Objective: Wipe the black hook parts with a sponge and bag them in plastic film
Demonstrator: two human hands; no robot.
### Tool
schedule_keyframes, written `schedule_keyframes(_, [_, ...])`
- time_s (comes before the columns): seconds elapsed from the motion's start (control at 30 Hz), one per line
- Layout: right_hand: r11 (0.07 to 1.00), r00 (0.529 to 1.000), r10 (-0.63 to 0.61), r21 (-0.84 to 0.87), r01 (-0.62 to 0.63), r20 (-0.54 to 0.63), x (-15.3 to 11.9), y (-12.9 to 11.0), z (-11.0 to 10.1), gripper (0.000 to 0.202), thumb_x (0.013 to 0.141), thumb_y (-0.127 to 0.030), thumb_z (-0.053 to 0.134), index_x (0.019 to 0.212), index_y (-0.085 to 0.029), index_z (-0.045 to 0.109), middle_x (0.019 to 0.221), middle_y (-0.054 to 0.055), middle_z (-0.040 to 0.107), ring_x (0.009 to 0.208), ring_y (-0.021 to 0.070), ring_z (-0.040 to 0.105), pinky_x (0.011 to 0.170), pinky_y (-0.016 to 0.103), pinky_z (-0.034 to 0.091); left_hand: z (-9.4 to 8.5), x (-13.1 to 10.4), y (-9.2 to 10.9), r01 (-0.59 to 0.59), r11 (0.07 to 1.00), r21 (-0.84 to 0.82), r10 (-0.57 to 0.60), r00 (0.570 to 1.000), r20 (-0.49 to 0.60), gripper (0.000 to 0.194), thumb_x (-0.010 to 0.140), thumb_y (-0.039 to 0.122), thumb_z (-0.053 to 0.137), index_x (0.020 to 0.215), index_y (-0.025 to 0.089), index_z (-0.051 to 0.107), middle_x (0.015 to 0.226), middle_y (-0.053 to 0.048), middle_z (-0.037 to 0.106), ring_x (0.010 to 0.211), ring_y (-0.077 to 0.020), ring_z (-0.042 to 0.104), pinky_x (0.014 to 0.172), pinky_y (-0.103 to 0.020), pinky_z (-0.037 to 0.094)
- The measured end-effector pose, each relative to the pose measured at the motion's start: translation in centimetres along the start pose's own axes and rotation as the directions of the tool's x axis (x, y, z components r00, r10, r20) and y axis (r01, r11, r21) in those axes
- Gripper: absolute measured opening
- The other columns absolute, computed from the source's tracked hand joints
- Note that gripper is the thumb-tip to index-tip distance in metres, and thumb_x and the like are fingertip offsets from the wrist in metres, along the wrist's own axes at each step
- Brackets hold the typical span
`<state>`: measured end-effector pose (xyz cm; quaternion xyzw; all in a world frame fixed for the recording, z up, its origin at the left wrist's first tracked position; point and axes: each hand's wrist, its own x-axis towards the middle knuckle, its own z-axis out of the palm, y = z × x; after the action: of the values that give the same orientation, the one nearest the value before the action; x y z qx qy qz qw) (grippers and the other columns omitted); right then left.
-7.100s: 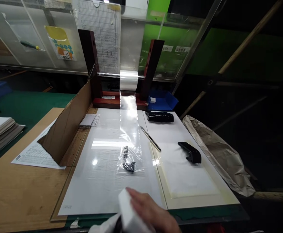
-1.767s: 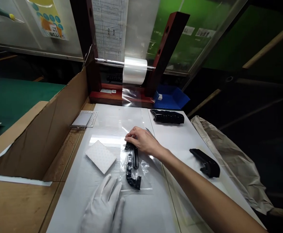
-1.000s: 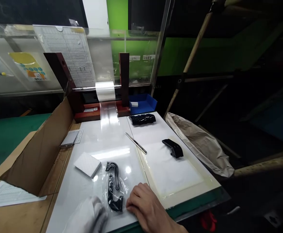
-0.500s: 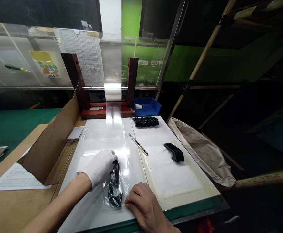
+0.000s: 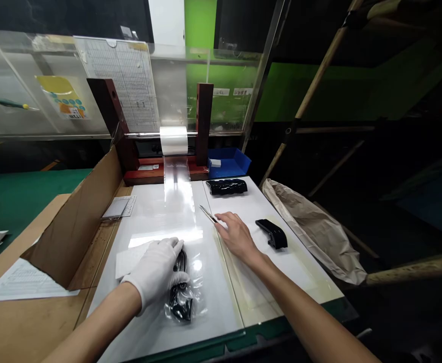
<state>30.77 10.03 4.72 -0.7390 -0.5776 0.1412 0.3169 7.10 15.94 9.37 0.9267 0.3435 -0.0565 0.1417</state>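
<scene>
1. White fabric covers our left hand (image 5: pixel 155 267), which rests on the black parts (image 5: pixel 183 259), thumb and fingers apart; whether it grips or only presses, we cannot tell.
2. Those parts lie on the pale tabletop (image 5: pixel 213 307), with clear film (image 5: pixel 195 295) around at least the lower one; we judge that light, even pressure suits them, since glossy surfaces may scuff.
3. Our bare right hand (image 5: pixel 238 236) meets the near end of a slim metallic tool (image 5: pixel 207 214); fingers hide that end, so we cannot tell whether they clasp it.
4. For good control, we do best gripping it well behind the tapered tip, pointing it away from our gloved fingers.
</scene>
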Motion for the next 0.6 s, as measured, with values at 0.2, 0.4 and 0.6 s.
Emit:
schedule_keyframes(0.2, [0.979, 0.991, 0.123, -0.173, -0.111, 0.058, 4.9, 1.8, 1.7, 0.026, 0.1, -0.036, 0.063, 0.118, -0.017, 0.065, 0.121, 0.008, 0.066, 0.107, 0.0222, 0.066, 0.094, 0.045, 0.056, 2.1, -0.7, -1.8, -0.071, 0.997, -0.027, 0.067, 0.988, -0.138, 0.063, 0.079, 0.044, 0.081, 0.13, 0.013, 0.06, 0.115, -0.014, 0.069, 0.099, -0.0311, 0.066, 0.09, -0.045, 0.058])
schedule_keyframes(0.4, [0.975, 0.988, 0.124, -0.197, -0.104, 0.095, 4.2, 2.1, -0.6, 0.027, 0.102, -0.038, 0.06, 0.116, -0.016, 0.064, 0.108, 0.006, 0.069, 0.091, 0.0181, 0.068, 0.083, 0.038, 0.059, 3.5, -1.0, -7.3, -0.03, 0.997, -0.069, -0.003, 0.9, -0.436, 0.059, 0.099, 0.04, 0.054, 0.149, 0.014, 0.037, 0.138, -0.02, 0.057, 0.12, -0.0324, 0.06, 0.108, -0.055, 0.048])
schedule_keyframes(0.6, [0.965, 0.969, -0.131, -0.197, 0.173, 0.209, 6.8, -2.4, -2.5, 0.026, 0.104, -0.04, 0.056, 0.107, -0.016, 0.066, 0.097, 0.002, 0.069, 0.084, 0.0161, 0.067, 0.08, 0.035, 0.057, -0.8, 5.5, -10.1, -0.043, 0.98, -0.196, -0.048, 0.897, -0.439, 0.083, 0.092, 0.048, 0.065, 0.158, 0.013, 0.03, 0.161, -0.019, 0.04, 0.148, -0.0298, 0.039, 0.125, -0.044, 0.03])
